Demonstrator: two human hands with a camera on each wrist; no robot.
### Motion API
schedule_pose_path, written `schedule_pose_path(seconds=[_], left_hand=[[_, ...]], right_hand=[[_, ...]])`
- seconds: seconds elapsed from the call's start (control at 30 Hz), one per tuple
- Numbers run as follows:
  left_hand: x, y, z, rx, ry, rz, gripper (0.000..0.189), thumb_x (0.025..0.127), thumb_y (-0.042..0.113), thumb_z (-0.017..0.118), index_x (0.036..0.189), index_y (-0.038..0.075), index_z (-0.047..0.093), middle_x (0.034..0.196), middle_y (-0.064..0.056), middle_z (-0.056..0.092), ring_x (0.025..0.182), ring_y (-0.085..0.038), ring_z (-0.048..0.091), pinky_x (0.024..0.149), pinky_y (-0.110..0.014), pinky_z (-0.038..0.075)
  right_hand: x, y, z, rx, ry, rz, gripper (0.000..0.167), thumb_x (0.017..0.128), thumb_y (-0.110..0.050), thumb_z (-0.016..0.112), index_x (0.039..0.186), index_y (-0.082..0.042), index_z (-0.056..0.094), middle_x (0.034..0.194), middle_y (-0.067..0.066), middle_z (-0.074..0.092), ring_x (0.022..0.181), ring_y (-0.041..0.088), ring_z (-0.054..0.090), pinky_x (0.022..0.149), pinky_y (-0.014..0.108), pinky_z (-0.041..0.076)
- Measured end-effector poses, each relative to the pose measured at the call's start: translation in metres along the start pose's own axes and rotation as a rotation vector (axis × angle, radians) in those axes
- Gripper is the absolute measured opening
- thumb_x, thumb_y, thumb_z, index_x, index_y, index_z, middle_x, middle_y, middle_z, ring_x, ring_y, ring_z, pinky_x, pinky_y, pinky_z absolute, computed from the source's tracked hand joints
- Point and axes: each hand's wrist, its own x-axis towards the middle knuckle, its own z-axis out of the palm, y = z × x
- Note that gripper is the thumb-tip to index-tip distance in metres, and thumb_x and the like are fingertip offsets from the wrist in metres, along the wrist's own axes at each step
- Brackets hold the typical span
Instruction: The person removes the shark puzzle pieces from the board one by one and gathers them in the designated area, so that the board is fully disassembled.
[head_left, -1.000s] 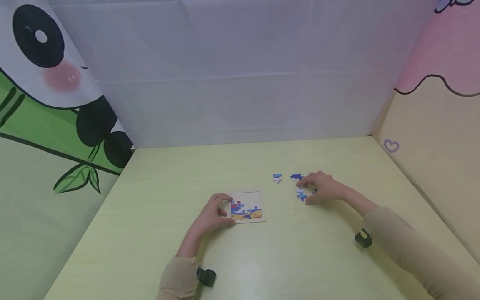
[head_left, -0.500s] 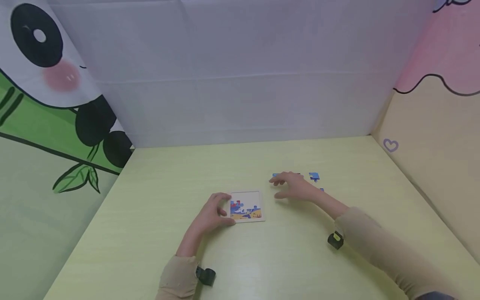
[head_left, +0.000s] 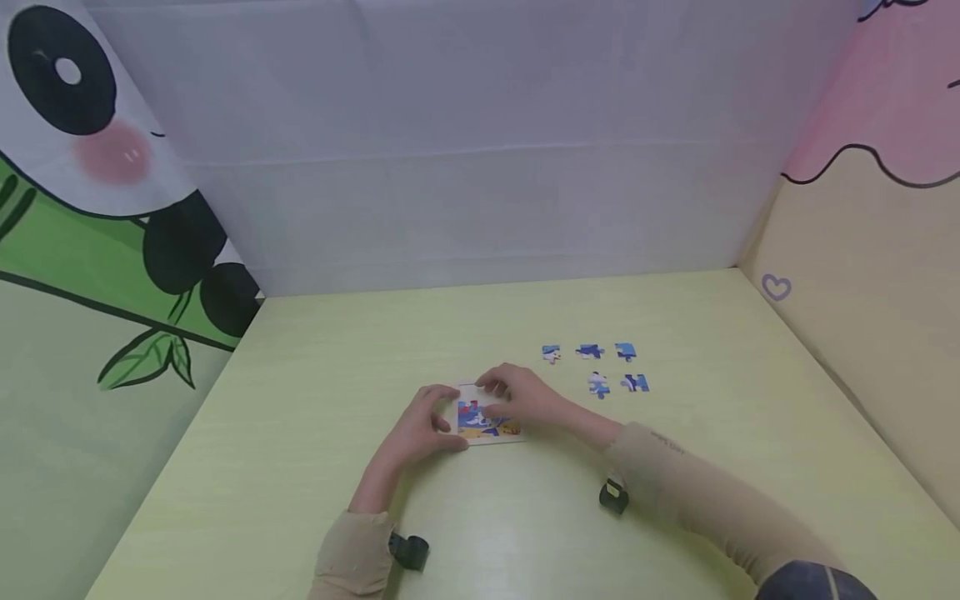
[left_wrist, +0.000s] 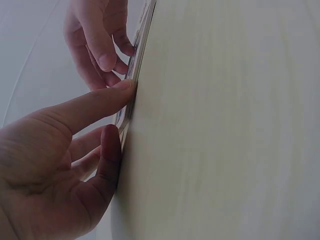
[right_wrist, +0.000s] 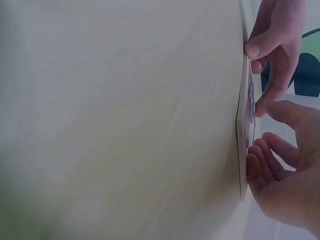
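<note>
A small square jigsaw board with a pale frame lies on the table. Its lower part holds fitted pieces of a sea picture in blue, red and sand yellow; bare backing shows above. My left hand grips the board's left side, thumb at the near corner and fingertips at the far corner. Over the right half of the board is my right hand, its thumb and fingers apart. In the right wrist view, the fingertips of the right hand touch the board's edge, and no piece shows between them.
Several loose blue-and-white jigsaw pieces lie right of the board in two rows, among them a far-left piece and a near-right piece. A white cloth wall stands along the table's far edge, with printed panels at both sides.
My right hand has moved left from the loose pieces to over the board, uncovering those pieces. The left hand has kept its place at the board.
</note>
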Motion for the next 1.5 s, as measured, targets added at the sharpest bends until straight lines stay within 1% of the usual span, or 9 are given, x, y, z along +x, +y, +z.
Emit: schedule_pose_path(seconds=[0.2, 0.4, 0.5, 0.63, 0.73, 0.87, 0.97, 1.23, 1.5], left_hand=[[0.002, -0.005, -0.003, 0.006, -0.034, 0.021, 0.071, 0.076, 0.014, 0.084, 0.138, 0.014, 0.052, 0.147, -0.011, 0.042, 0.088, -0.014, 0.062, 0.076, -0.028, 0.05], [0.009, -0.008, -0.011, 0.065, -0.042, 0.062, 0.058, 0.079, 0.013, 0.082, 0.132, 0.014, 0.058, 0.14, -0.008, 0.049, 0.077, -0.017, 0.057, 0.071, -0.029, 0.049], [0.01, -0.006, -0.014, 0.137, -0.03, 0.096, 0.061, 0.077, 0.017, 0.084, 0.132, 0.015, 0.059, 0.143, -0.008, 0.049, 0.104, -0.027, 0.055, 0.089, -0.042, 0.05], [0.013, -0.008, -0.015, 0.204, -0.049, 0.116, 0.068, 0.077, 0.021, 0.084, 0.139, 0.018, 0.055, 0.155, -0.007, 0.041, 0.138, -0.038, 0.034, 0.112, -0.059, 0.035], [0.016, -0.011, -0.016, 0.21, -0.078, 0.134, 0.072, 0.078, 0.021, 0.083, 0.143, 0.017, 0.051, 0.158, -0.008, 0.039, 0.145, -0.04, 0.031, 0.116, -0.064, 0.025], [0.019, -0.015, -0.018, 0.214, -0.093, 0.175, 0.073, 0.078, 0.02, 0.083, 0.143, 0.015, 0.05, 0.156, -0.01, 0.041, 0.148, -0.038, 0.031, 0.12, -0.065, 0.013], [0.022, -0.017, -0.017, 0.22, -0.099, 0.189, 0.074, 0.078, 0.021, 0.083, 0.143, 0.015, 0.049, 0.155, -0.01, 0.043, 0.147, -0.035, 0.032, 0.121, -0.063, 0.01], [0.022, -0.014, -0.017, 0.212, -0.103, 0.164, 0.075, 0.076, 0.022, 0.084, 0.143, 0.016, 0.049, 0.153, -0.009, 0.045, 0.146, -0.034, 0.034, 0.122, -0.06, 0.014], [0.02, -0.011, -0.019, 0.198, -0.095, 0.156, 0.076, 0.076, 0.023, 0.085, 0.142, 0.016, 0.049, 0.153, -0.009, 0.045, 0.145, -0.035, 0.034, 0.12, -0.062, 0.019]], right_hand=[[0.002, -0.008, 0.009, 0.016, -0.005, 0.042, 0.042, 0.08, -0.023, 0.081, 0.118, -0.012, 0.068, 0.113, 0.001, 0.065, 0.106, 0.015, 0.057, 0.1, 0.036, 0.047], [0.003, -0.017, 0.007, 0.016, -0.021, 0.049, 0.033, 0.08, -0.018, 0.082, 0.11, -0.012, 0.071, 0.108, 0.002, 0.065, 0.101, 0.016, 0.055, 0.096, 0.037, 0.046], [0.004, -0.018, 0.008, 0.015, -0.029, 0.043, 0.033, 0.08, -0.016, 0.081, 0.109, -0.011, 0.069, 0.107, 0.002, 0.066, 0.101, 0.016, 0.056, 0.095, 0.036, 0.047], [0.005, -0.019, 0.01, 0.027, -0.04, 0.035, 0.033, 0.08, -0.013, 0.081, 0.109, -0.011, 0.065, 0.104, 0.001, 0.067, 0.099, 0.015, 0.059, 0.093, 0.033, 0.049], [0.005, -0.019, 0.01, 0.048, -0.046, 0.04, 0.033, 0.08, -0.012, 0.08, 0.109, -0.011, 0.063, 0.102, 0.0, 0.067, 0.095, 0.013, 0.06, 0.089, 0.03, 0.05], [0.003, -0.02, 0.01, 0.089, -0.041, 0.042, 0.033, 0.081, -0.01, 0.079, 0.11, -0.01, 0.063, 0.1, 0.001, 0.067, 0.093, 0.013, 0.06, 0.086, 0.029, 0.051], [0.003, -0.018, 0.01, 0.104, -0.035, 0.044, 0.034, 0.08, -0.011, 0.08, 0.111, -0.01, 0.063, 0.1, 0.0, 0.067, 0.093, 0.012, 0.06, 0.087, 0.029, 0.051], [0.005, -0.012, 0.01, 0.083, -0.048, 0.034, 0.034, 0.081, -0.015, 0.08, 0.112, -0.013, 0.066, 0.097, -0.004, 0.067, 0.089, 0.01, 0.059, 0.083, 0.026, 0.049], [0.003, -0.016, 0.012, 0.086, -0.021, 0.031, 0.032, 0.082, -0.014, 0.079, 0.112, -0.012, 0.066, 0.095, -0.002, 0.066, 0.084, 0.011, 0.056, 0.075, 0.022, 0.047]])
